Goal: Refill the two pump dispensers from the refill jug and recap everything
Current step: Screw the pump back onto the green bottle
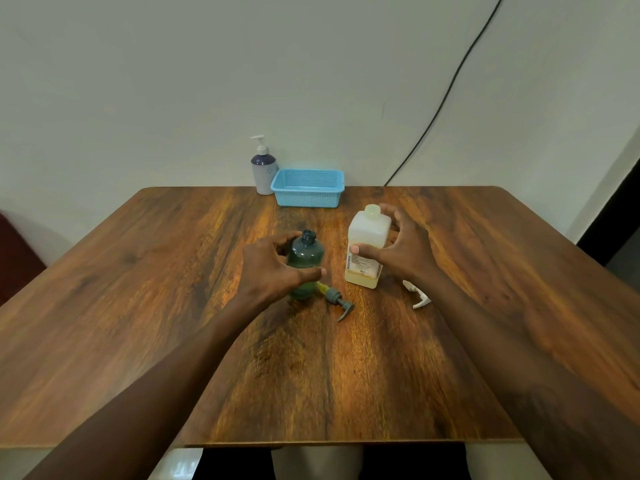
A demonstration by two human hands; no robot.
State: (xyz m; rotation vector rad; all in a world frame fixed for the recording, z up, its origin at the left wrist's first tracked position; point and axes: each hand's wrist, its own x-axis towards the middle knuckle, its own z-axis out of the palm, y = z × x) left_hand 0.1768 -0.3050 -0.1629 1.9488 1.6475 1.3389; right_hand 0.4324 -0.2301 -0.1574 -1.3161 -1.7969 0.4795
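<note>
a wooden table is holding everything. at its far edge a blue basket is sitting just beside a white pump dispenser, its pump on. the refill jug is standing capped, centre right. the right hand is spreading its fingers around the jug, but i cannot tell if it is gripping. the left hand is curling round the green bottle, which is open-mouthed, with its pump lying alongside. pouring and recapping are likely yet to come.

Head view looks forward and down, seemingly close over the table.
</note>
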